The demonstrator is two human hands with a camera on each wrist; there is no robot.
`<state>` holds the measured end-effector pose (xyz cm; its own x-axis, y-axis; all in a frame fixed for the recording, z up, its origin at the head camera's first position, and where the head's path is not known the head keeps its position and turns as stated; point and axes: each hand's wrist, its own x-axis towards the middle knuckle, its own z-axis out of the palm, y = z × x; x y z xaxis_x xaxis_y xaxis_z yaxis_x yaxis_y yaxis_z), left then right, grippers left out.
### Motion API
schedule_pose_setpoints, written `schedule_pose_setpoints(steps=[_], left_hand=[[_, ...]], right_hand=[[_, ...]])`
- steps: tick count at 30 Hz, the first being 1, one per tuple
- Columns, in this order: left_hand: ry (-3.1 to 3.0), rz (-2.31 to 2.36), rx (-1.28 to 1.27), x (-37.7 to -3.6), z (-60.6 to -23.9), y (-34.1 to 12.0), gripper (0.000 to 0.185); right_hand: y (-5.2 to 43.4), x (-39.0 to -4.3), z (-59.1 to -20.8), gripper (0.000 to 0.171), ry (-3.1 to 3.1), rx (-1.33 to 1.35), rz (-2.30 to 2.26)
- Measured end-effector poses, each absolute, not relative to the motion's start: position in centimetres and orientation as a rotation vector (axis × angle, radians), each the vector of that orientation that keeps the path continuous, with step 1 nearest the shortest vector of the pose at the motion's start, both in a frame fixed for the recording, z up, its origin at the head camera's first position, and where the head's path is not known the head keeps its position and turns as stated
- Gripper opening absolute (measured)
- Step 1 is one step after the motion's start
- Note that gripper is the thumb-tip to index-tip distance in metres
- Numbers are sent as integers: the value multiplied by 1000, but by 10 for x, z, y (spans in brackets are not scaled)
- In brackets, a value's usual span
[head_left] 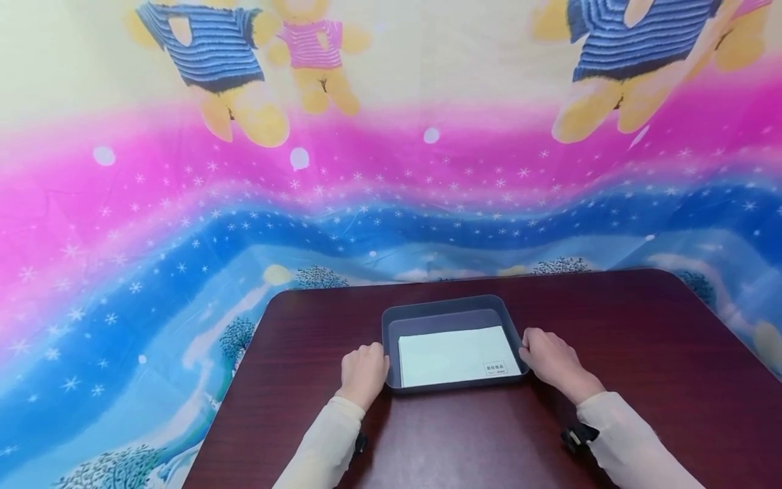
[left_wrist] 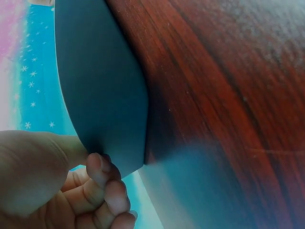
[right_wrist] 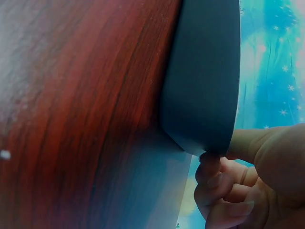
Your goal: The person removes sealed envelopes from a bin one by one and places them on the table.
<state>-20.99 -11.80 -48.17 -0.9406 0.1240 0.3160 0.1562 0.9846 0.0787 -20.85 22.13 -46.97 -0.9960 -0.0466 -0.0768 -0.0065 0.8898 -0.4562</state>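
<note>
A shallow grey-blue tray (head_left: pixel 446 305) sits on a dark red-brown table (head_left: pixel 611 339). Inside it lies a white sheet (head_left: pixel 452 356) with a small label (head_left: pixel 495 369) at its near right corner. My left hand (head_left: pixel 366 365) grips the tray's left side. In the left wrist view the thumb lies over the rim and the curled fingers (left_wrist: pixel 107 183) sit against the tray's outer wall (left_wrist: pixel 102 90). My right hand (head_left: pixel 546 358) grips the right side the same way, its fingers (right_wrist: pixel 214 183) curled beneath the wall (right_wrist: pixel 205 81).
The table's far edge (head_left: pixel 464 278) lies just behind the tray. A bright cloth (head_left: pixel 391 204) with pink and blue bands, stars and bears hangs behind and around the table. Bare wood (head_left: pixel 464 435) stretches between my forearms.
</note>
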Motion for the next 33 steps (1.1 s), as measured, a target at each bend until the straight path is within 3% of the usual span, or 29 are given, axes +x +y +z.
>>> schedule_pose_setpoints(steps=[33], left_hand=[[-2842, -207, -208, -211, -484, -118, 27]], right_hand=[[228, -192, -470, 25, 2957, -35, -710]])
